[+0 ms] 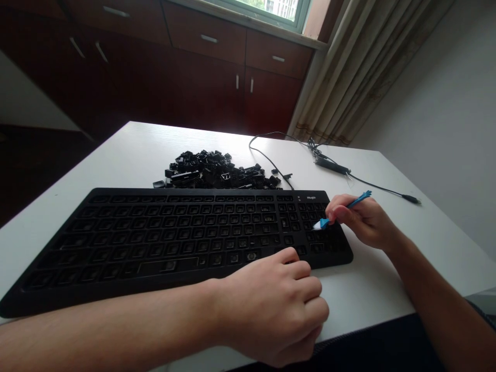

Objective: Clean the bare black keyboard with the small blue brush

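A black keyboard (217, 268) with its keycaps off lies across the white table. My right hand (364, 222) pinches a small blue cleaning brush (323, 223) by its handle. The brush's pale bristles point down at the bare key sockets of the number pad. My left hand (275, 305) is closed, its fingers curled under, at the keyboard's front edge. The left palm and whatever may be in it are hidden. Behind the keyboard a heap of loose black keycaps (211, 168) is piled up.
A black cable (267, 155) runs behind the keyboard to a bundled coil. Near it lies a dark stick-like piece (332, 166), and a plug (411, 199) ends the cable at the right. The white table (418, 243) stands before red-brown cabinets (209, 88) and a curtain (349, 67).
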Demonstrator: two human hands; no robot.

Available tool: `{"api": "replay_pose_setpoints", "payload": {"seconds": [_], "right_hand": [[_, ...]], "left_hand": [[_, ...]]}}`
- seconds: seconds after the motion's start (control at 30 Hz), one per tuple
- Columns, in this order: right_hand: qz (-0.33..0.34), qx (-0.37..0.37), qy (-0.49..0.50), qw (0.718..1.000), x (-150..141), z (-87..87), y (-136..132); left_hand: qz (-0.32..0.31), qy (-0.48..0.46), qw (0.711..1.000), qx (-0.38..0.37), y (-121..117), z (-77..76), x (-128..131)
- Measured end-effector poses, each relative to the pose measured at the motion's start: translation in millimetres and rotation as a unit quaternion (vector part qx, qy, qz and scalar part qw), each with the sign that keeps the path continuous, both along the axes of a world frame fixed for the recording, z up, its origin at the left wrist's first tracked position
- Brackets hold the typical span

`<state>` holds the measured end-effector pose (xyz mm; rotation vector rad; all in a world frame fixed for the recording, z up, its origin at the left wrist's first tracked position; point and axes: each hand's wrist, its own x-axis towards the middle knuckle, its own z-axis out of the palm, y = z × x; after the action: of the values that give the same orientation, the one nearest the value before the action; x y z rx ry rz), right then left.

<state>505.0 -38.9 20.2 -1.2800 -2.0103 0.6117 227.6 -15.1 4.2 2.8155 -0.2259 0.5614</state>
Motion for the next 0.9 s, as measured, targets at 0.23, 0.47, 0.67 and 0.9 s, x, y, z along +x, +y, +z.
{"api": "replay_pose_setpoints", "payload": {"seconds": [0.23, 0.47, 0.67, 0.9], "right_hand": [[-0.036, -0.015, 0.113, 0.993, 3, -2.3, -2], [-0.083, 0.027, 0.021, 0.996, 3, -7.0, 1], [-0.056, 0.064, -0.025, 0.996, -3, -4.0, 0], [-0.015, 0.001, 0.021, 1.000, -12, -8.8, -3]], "left_hand": [[0.000, 0.004, 1.000, 0.002, 0, 0.2, 1], [-0.001, -0.001, 1.000, 0.002, 0, -1.1, 0], [-0.002, -0.004, 1.000, 0.000, 0, -0.9, 0], [0.003, -0.006, 1.000, 0.007, 0, -1.2, 1]]}}
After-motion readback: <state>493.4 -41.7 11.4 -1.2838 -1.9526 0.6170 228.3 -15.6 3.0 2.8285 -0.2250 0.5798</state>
